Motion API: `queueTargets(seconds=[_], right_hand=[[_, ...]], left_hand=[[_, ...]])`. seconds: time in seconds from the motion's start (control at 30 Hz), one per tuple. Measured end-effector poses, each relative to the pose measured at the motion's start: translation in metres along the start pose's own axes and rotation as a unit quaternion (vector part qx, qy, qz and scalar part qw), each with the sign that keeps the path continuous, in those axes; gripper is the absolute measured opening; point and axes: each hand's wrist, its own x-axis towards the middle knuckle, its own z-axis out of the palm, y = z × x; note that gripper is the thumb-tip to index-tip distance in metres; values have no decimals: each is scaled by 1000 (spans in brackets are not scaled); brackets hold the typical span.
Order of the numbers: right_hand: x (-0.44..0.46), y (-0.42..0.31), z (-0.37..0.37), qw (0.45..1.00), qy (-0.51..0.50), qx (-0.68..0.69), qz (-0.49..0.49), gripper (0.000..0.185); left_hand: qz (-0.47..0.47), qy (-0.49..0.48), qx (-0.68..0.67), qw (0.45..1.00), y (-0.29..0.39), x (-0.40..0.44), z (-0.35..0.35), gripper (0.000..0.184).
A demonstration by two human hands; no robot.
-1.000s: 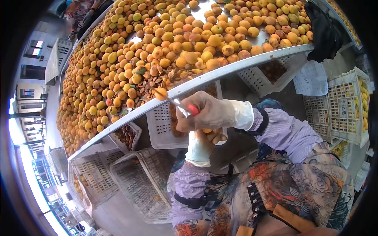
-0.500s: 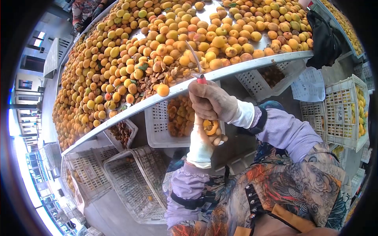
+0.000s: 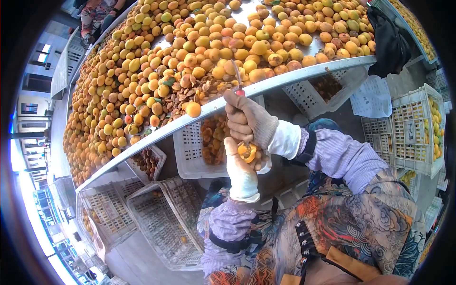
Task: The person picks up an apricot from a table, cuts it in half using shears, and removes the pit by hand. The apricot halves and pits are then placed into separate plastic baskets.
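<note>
My right hand (image 3: 252, 119), gloved with a white cuff, is wrapped round a knife (image 3: 240, 92) with a red handle. Its thin curved blade points up and away, over the table edge. Just below, my left hand (image 3: 239, 167) grips a cut-open apricot (image 3: 247, 153), its hollow orange inside facing up. The hands are close together, and the right fist partly hides where they meet. Beneath them, cut apricots (image 3: 212, 142) lie in a white crate (image 3: 187, 167). Whole apricots (image 3: 142, 85) are heaped on the metal-edged table (image 3: 280, 78), with brown pits and scraps (image 3: 183, 95) near the rim.
Stacked white crates (image 3: 411, 135) with yellow fruit stand at right, and more crates (image 3: 166, 228) at lower left. Another crate (image 3: 327, 97) holds dark scraps under the table. A black cloth (image 3: 390, 47) hangs at the corner. A person (image 3: 97, 19) works at the far left.
My left hand has turned, so the apricot's open inside now faces up and the thumb lies alongside it. My right hand has shifted slightly left with the knife.
</note>
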Motion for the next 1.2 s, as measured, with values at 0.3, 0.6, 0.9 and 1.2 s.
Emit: queueTargets(seconds=[0.3,0.6,0.9,1.2], right_hand=[[1,0,4,998,65,11,0,33],[-11,-10,4,954,-103,-247,-136,29],[-15,-7,10,993,-1,-114,11,33],[-4,3,6,992,97,-78,4,31]], left_hand=[[103,12,82,991,-14,7,-7,49],[-13,1,15,1000,-2,6,-2,30],[89,-40,20,995,-36,22,-27,42],[232,-19,134,963,-40,27,-30,57]])
